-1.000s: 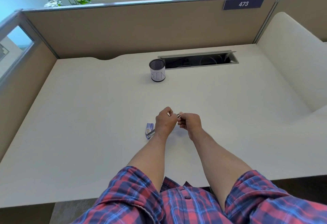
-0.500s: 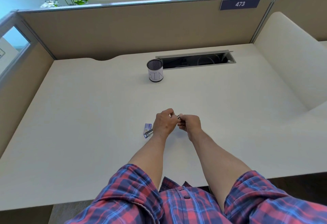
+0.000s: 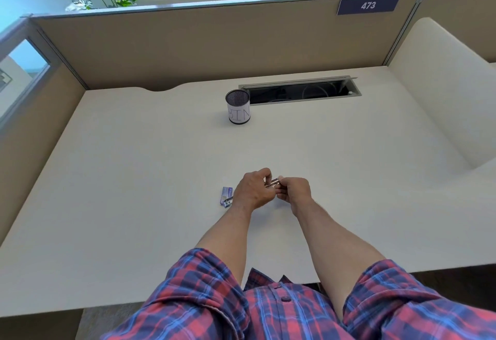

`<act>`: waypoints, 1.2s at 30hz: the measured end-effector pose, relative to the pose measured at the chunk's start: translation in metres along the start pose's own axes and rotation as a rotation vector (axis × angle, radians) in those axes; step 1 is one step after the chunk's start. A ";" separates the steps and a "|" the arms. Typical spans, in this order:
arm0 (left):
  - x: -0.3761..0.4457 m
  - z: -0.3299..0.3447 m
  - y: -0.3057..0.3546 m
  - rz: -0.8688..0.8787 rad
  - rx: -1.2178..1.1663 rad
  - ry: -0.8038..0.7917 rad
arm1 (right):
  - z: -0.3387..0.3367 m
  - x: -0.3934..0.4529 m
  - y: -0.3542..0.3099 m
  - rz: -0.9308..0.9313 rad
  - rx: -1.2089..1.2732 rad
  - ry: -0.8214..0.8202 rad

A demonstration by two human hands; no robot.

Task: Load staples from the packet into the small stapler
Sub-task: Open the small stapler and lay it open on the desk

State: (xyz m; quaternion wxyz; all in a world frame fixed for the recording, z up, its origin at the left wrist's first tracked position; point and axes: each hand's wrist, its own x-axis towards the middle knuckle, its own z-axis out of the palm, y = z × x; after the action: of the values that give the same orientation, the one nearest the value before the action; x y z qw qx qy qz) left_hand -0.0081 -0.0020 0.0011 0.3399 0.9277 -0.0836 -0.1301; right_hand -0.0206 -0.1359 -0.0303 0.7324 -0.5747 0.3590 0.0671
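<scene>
While our left hand (image 3: 253, 190) and right hand (image 3: 294, 192) pinch the small shiny metal stapler (image 3: 272, 182), the little blue staple packet (image 3: 226, 196) lies open; loading looks unfinished.

A small shiny metal piece (image 3: 273, 182) gleamed between both hands. Just left of the left hand lay a glossy printed card packet (image 3: 226, 196). The desk (image 3: 134, 178) beneath looked smooth, matt laminate. Well beyond the hands stood a dark mesh cup (image 3: 238, 106) with a paper label.
</scene>
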 end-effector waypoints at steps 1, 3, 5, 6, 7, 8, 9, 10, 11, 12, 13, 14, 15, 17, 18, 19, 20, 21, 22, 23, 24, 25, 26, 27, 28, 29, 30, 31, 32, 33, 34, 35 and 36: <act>-0.001 -0.001 -0.001 0.011 0.016 -0.018 | -0.001 0.000 0.000 0.000 0.000 0.003; -0.002 -0.001 -0.003 0.025 0.045 -0.055 | -0.002 0.000 0.001 -0.001 -0.004 0.006; -0.002 -0.003 -0.004 0.034 0.067 -0.085 | -0.004 0.000 0.002 -0.001 -0.011 0.015; -0.001 -0.003 -0.005 0.040 0.076 -0.096 | -0.004 0.000 0.002 0.000 -0.015 0.019; -0.001 -0.003 -0.006 0.048 0.087 -0.105 | -0.005 -0.001 0.002 0.001 -0.019 0.022; 0.000 -0.004 -0.007 0.059 0.098 -0.114 | -0.006 0.000 0.002 0.000 -0.024 0.026; 0.001 -0.004 -0.007 0.069 0.108 -0.123 | -0.007 0.000 0.002 -0.003 -0.031 0.030; 0.001 -0.003 -0.008 0.074 0.118 -0.132 | -0.008 0.000 0.002 -0.005 -0.037 0.033; 0.002 -0.003 -0.009 0.075 0.127 -0.138 | -0.008 0.000 0.002 -0.008 -0.042 0.035; 0.003 -0.003 -0.010 0.073 0.136 -0.141 | -0.008 0.000 0.001 -0.009 -0.045 0.036; 0.003 -0.002 -0.010 0.071 0.145 -0.141 | -0.008 0.000 0.001 -0.010 -0.047 0.038; 0.004 -0.002 -0.011 0.069 0.152 -0.141 | -0.007 0.000 0.001 -0.011 -0.049 0.039; 0.005 -0.002 -0.011 0.068 0.160 -0.140 | -0.007 0.000 0.001 -0.011 -0.050 0.039; 0.006 -0.002 -0.011 0.078 0.186 -0.136 | -0.006 0.000 0.000 -0.010 -0.056 0.036; 0.006 -0.003 -0.011 0.083 0.201 -0.134 | -0.006 0.000 0.000 -0.011 -0.061 0.033; 0.007 -0.003 -0.011 0.088 0.214 -0.132 | -0.005 0.000 0.001 -0.012 -0.067 0.031; 0.007 -0.004 -0.011 0.092 0.224 -0.131 | -0.005 0.000 0.001 -0.013 -0.069 0.028; 0.007 -0.004 -0.011 0.096 0.235 -0.130 | -0.005 0.000 0.001 -0.014 -0.070 0.026; 0.007 -0.004 -0.010 0.101 0.245 -0.129 | -0.005 0.000 0.002 -0.013 -0.070 0.025; 0.007 -0.004 -0.010 0.104 0.253 -0.126 | -0.005 0.000 0.002 -0.013 -0.070 0.026; 0.008 -0.004 -0.010 0.106 0.254 -0.123 | -0.005 0.000 0.002 -0.014 -0.069 0.026; 0.008 -0.003 -0.011 0.106 0.250 -0.120 | -0.005 0.000 0.002 -0.016 -0.067 0.026; 0.008 -0.003 -0.011 0.104 0.244 -0.116 | -0.005 0.000 0.002 -0.019 -0.065 0.025; 0.008 -0.003 -0.011 0.101 0.235 -0.111 | -0.005 0.000 0.002 -0.021 -0.062 0.023; 0.008 -0.003 -0.012 0.096 0.221 -0.104 | -0.005 0.000 0.002 -0.022 -0.060 0.022; 0.009 -0.002 -0.012 0.090 0.205 -0.097 | -0.005 0.001 0.002 -0.023 -0.061 0.022; 0.009 -0.001 -0.013 0.087 0.190 -0.090 | -0.006 0.001 0.002 -0.023 -0.062 0.023; 0.008 0.000 -0.013 0.085 0.177 -0.083 | -0.006 0.001 0.002 -0.022 -0.063 0.024; 0.008 0.001 -0.013 0.085 0.165 -0.075 | -0.006 0.001 0.002 -0.022 -0.063 0.023; 0.007 0.002 -0.014 0.086 0.152 -0.067 | -0.006 0.001 0.002 -0.022 -0.062 0.023; 0.007 0.003 -0.015 0.088 0.140 -0.060 | -0.006 0.001 0.002 -0.022 -0.061 0.023; 0.007 0.004 -0.015 0.089 0.130 -0.053 | -0.006 0.001 0.002 -0.023 -0.061 0.024; 0.007 0.005 -0.015 0.089 0.122 -0.046 | -0.006 0.001 0.002 -0.023 -0.061 0.024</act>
State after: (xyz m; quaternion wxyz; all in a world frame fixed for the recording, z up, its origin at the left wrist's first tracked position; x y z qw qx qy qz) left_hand -0.0021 0.0052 -0.0136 0.2861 0.9388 -0.1404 -0.1308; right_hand -0.0236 -0.1410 -0.0333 0.7108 -0.6016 0.3591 0.0627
